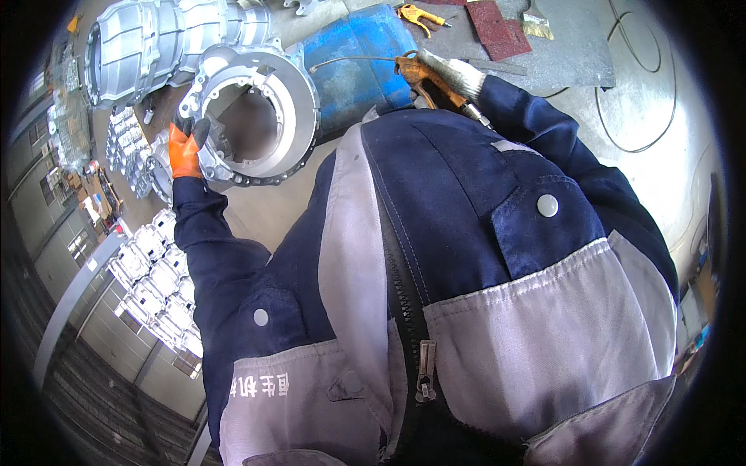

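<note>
My left hand [186, 149], in an orange glove with dark fingertips, grips the flange of a round silver cast-metal housing [301, 101]. The housing is tilted so that its wide ring opening shows. My right hand [460, 74], in a whitish glove, is closed around an orange air blow gun [420, 73]. The gun's long thin nozzle reaches left over a blue plastic drum [353, 97], its tip near the housing's right rim. Part of the right fingers is hidden behind the gun.
More silver housings [136, 50] stand at the upper left, with stacked castings [159, 283] below. A yellow blow gun [420, 17], red-brown sheets [497, 35] and a paint brush [537, 22] lie on a grey mat [583, 58]. A thin hose [674, 101] curls across the floor at right.
</note>
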Tool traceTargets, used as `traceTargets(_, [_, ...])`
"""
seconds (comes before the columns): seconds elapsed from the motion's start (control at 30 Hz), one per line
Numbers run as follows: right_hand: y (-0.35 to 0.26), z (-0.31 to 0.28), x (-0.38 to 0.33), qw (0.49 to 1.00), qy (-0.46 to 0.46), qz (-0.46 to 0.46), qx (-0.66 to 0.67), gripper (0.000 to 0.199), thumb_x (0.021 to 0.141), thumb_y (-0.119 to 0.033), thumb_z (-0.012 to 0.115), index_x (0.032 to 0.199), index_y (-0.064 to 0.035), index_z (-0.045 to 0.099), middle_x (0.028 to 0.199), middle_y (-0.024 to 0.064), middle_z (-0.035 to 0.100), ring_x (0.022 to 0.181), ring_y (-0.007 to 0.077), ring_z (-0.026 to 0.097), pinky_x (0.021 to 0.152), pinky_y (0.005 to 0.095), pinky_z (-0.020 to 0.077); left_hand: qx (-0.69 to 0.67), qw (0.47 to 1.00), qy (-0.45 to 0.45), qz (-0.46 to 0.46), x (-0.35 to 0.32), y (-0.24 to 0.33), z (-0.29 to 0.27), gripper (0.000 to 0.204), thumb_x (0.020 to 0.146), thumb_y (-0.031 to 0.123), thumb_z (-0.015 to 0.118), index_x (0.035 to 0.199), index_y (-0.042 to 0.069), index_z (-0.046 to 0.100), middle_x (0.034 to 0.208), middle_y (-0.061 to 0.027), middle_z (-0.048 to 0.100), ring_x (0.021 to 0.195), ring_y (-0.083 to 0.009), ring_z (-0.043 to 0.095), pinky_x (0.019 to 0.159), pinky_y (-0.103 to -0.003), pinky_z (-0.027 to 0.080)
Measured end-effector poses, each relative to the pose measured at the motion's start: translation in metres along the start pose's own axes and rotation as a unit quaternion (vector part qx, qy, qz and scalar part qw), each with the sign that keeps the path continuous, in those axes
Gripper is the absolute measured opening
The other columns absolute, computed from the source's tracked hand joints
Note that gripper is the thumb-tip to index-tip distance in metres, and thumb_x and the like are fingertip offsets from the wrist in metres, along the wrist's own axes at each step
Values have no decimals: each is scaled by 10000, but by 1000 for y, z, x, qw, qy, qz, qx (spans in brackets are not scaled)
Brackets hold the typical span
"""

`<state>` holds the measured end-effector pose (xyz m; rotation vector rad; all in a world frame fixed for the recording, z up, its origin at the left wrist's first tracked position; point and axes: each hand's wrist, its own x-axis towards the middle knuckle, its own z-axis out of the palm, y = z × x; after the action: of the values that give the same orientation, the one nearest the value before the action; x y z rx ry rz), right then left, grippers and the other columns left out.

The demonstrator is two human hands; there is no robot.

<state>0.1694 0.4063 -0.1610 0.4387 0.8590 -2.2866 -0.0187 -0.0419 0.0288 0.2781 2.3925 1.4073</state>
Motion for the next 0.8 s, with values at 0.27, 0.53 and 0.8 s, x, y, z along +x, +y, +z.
traceTargets(0.27, [6,-10,27,977,125,-46,-167,601,860,-577,435,982,-12,600,841,94,610,742,147,564,656,270,463,-14,1000,12,1,1,4,4,526,750,2,661,1236,6,459,1189,-69,529,1084,-162,496,921,-275,374])
traceTargets(0.53, [-7,3,24,984,99,-54,-138,595,862,-570,442,976,-9,605,875,94,615,737,146,557,656,276,454,15,1000,2,1,1,6,5,584,765,100,677,1285,22,423,1257,-75,493,1161,-176,450,987,-300,313])
traceTargets(0.8, [0,-13,53,965,87,-115,-217,527,865,-504,475,1051,-20,571,898,108,616,759,178,598,677,277,495,18,1000,-7,3,2,6,6,577,761,106,681,1272,18,428,1245,-72,499,1153,-176,453,977,-293,321])
